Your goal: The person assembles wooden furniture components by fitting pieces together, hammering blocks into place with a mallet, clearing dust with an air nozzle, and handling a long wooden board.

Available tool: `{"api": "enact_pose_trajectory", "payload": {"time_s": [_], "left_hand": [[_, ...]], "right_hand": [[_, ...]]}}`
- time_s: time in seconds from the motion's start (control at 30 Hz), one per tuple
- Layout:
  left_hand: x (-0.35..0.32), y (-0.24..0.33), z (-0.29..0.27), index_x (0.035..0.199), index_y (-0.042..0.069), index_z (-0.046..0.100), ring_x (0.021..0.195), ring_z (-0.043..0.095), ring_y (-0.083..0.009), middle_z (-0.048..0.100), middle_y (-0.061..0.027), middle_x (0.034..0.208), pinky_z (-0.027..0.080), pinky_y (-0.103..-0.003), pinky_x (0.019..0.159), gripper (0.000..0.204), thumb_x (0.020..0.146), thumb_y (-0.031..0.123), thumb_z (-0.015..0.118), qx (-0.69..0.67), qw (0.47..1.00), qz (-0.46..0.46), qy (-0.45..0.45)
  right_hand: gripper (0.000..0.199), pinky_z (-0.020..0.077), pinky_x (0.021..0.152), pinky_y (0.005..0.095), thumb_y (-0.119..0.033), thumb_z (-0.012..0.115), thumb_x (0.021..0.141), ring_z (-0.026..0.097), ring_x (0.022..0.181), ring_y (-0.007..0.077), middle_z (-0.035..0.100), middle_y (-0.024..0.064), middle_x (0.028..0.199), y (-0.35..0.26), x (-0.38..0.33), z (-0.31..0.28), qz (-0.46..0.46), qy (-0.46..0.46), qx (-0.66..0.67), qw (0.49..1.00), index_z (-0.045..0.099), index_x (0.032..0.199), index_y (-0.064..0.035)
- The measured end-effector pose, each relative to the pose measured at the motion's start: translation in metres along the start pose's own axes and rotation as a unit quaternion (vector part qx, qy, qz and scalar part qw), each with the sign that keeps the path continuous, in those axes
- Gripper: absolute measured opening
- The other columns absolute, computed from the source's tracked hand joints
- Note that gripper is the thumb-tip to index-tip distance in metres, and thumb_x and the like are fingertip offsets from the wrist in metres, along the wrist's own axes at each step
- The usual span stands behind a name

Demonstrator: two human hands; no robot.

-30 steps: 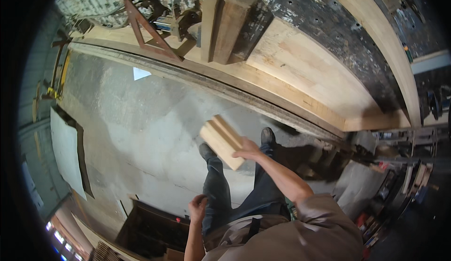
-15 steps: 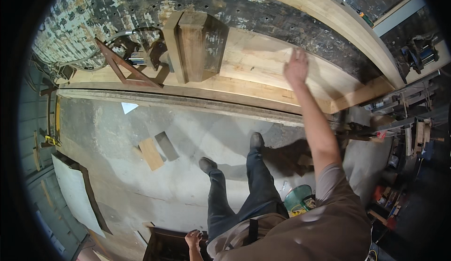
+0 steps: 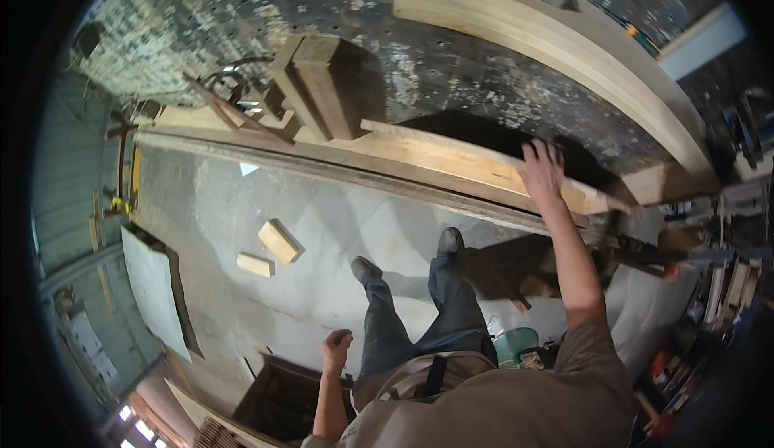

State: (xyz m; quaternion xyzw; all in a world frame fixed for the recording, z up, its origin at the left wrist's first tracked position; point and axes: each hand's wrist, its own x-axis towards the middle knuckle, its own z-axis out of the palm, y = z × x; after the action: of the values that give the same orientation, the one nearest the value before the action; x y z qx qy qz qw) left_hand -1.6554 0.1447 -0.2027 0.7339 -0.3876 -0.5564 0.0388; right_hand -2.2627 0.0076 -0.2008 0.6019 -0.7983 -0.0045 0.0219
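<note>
My right hand [image 3: 543,170] reaches over the top edge of a long pale wooden board [image 3: 451,158], with its fingers curled around that edge. The board is tilted up on its side along the front of the dark, worn worktop [image 3: 476,85], casting a shadow behind it. My left hand [image 3: 336,350] is held low near my hip, fingers curled in, with nothing visible in it. Beyond the board lies a long, thick pale wood beam [image 3: 556,53], which looks curved. Left of the board stands a chunky angled wooden block [image 3: 326,85].
A reddish triangular wooden frame [image 3: 238,117] rests at the worktop's front left. Two small wood blocks [image 3: 278,241] lie on the concrete floor. A green bucket [image 3: 513,345] stands by my right leg, and a dark open box [image 3: 286,400] is at lower left.
The board has gone from lying flat under my right hand to standing tilted on edge, with my fingers over its top. My left hand has come up slightly. The view has shifted.
</note>
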Motion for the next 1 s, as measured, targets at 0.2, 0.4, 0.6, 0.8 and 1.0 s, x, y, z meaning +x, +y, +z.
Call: {"api": "enact_pose_trajectory", "payload": {"time_s": [0.2,0.4,0.6,0.8,1.0], "left_hand": [[-0.006,-0.037,0.002,0.097,0.002,0.068,0.084,0.066,-0.0204,0.069,-0.0129,0.088,0.05,-0.032,0.074,0.026,0.077,0.019,0.065,0.087,0.996,-0.015,0.014],[-0.024,-0.093,-0.033,0.097,-0.001,0.067,0.085,0.066,-0.0193,0.069,-0.0137,0.088,0.05,-0.03,0.076,0.026,0.078,0.017,0.064,-0.033,0.997,-0.063,0.032],[-0.016,-0.097,-0.059,0.102,-0.001,0.065,0.088,0.065,-0.0185,0.069,-0.0138,0.091,0.049,-0.03,0.078,0.031,0.079,0.019,0.064,-0.035,0.999,0.014,0.026],[-0.037,-0.021,-0.139,0.112,-0.004,0.058,0.095,0.063,-0.0206,0.064,-0.0122,0.107,0.05,-0.029,0.08,0.03,0.084,0.006,0.059,-0.32,0.947,0.021,0.0],[-0.069,-0.015,-0.222,0.112,-0.005,0.057,0.093,0.062,-0.0174,0.063,-0.0114,0.107,0.05,-0.029,0.081,0.029,0.085,0.005,0.061,-0.425,0.903,0.033,-0.054]], "right_hand": [[0.016,0.0497,0.068,0.0494,-0.008,0.055,0.075,0.063,0.075,0.0397,0.063,0.0225,0.075,0.007,-0.063,0.018,-0.019,-0.193,0.024,0.981,0.061,0.089,-0.0043],[0.016,0.0491,0.064,0.0489,-0.014,0.063,0.075,0.061,0.068,0.0411,0.062,0.0213,0.067,-0.052,-0.091,-0.057,-0.06,-0.231,0.042,0.97,0.062,0.085,-0.0016],[0.023,0.0501,0.061,0.0462,-0.022,0.07,0.072,0.062,0.063,0.038,0.061,0.0186,0.064,-0.168,-0.132,-0.131,-0.108,-0.3,0.082,0.944,0.062,0.082,-0.002],[0.023,0.0492,0.06,0.0471,-0.02,0.066,0.074,0.061,0.063,0.0392,0.06,0.0214,0.063,-0.294,-0.177,-0.145,-0.164,-0.305,0.147,0.926,0.062,0.084,0.0004],[0.026,0.0499,0.062,0.0453,-0.019,0.073,0.069,0.062,0.068,0.0387,0.062,0.0206,0.068,-0.421,-0.168,-0.167,-0.201,-0.29,0.181,0.918,0.063,0.082,0.0002]]}}
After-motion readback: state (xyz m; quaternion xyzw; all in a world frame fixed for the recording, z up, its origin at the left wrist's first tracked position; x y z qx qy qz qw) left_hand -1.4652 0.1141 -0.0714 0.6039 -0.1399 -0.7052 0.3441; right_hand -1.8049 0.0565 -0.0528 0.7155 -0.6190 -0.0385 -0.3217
